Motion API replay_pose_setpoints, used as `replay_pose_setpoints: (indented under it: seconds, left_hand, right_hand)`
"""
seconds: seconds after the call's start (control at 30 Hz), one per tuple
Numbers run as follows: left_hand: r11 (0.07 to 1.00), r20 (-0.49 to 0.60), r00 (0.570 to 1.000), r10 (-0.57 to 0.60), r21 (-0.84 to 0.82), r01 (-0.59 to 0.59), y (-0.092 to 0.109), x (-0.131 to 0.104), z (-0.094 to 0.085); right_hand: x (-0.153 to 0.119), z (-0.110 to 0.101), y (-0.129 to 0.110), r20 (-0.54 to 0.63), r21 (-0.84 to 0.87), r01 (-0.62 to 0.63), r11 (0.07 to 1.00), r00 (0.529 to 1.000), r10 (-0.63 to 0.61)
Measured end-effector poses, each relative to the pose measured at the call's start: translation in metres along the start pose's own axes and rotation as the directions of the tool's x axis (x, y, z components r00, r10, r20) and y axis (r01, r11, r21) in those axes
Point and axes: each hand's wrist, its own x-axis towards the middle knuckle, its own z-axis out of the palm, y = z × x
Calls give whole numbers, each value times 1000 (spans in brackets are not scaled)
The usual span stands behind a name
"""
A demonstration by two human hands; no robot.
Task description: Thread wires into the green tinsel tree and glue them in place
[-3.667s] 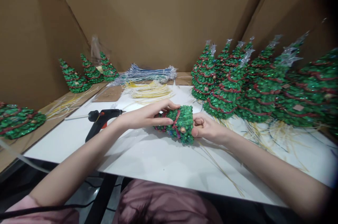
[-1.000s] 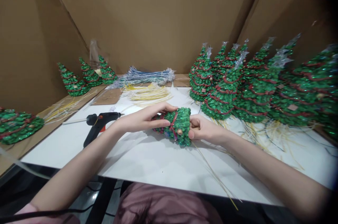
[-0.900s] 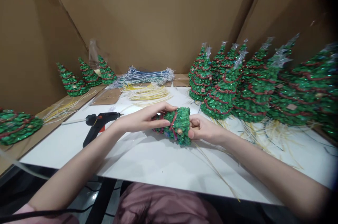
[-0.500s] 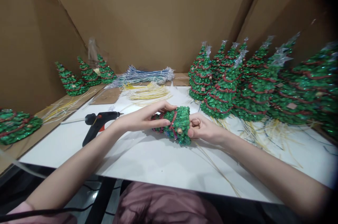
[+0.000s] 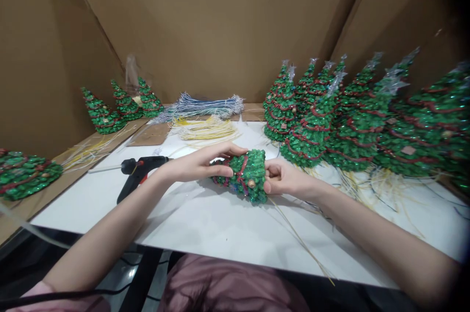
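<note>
- Through the head camera, I see the green tree (image 5: 254, 170) lying on its side at the middle of the white surface (image 5: 198, 233), nearer the front edge than the back corners. Its wide bottom points to the right edge.
- I think the step in hand is fixing or checking something at the bottom of the tree.
- To me, the next move calls for the left hand (image 5: 200, 162) to hold the tree steady while the right hand (image 5: 283, 178) finishes there.
- The left thumb and fingers are a good way apart, wrapped around the tree. The thumb is on the front and the fingers go over the top, so they have hold of it.
- The right fingers are curled, with the thumb close by, touching the tree's bottom rim. Some tips are hidden, so I cannot tell if they pinch anything.
- A thin yellow wire (image 5: 308, 249) runs from beside the tree's bottom toward the front edge. I cannot tell if it is joined on.
- The glue gun (image 5: 132, 182) lies near the left edge, behind the left arm.
</note>
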Motion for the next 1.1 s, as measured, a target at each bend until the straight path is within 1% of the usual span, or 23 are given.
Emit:
replay_pose_setpoints:
  seconds: [0.13, 0.27, 0.47, 0.63, 0.9, 1.1]
  left_hand:
    - [999, -16, 1000, -12, 49, 13, 2, 0, 0]
    - [996, -23, 1000, 1, 84, 1, 4, 1, 2]
    - [988, -33, 999, 18, 154, -13, 4, 1, 3]
    - [984, -32, 999, 20, 176, -14, 4, 1, 4]
    - [969, -61, 997, 42, 245, -26, 6, 1, 7]
    - [972, -43, 998, 40, 233, -29, 5, 1, 5]
  right_hand:
    - [0, 0, 0, 28, -11, 12, 1000, 1000, -11]
    - [1, 1, 1, 47, -8, 13, 1000, 999, -13]
    - [1, 2, 4, 22, 16, 8, 1000, 1000, -8]
    - [1, 2, 5, 19, 14, 12, 1000, 1000, -12]
    - [2, 2, 4, 1, 21, 5, 1000, 1000, -5]
    - [0, 3, 2, 0, 15, 5, 1000, 1000, -5]
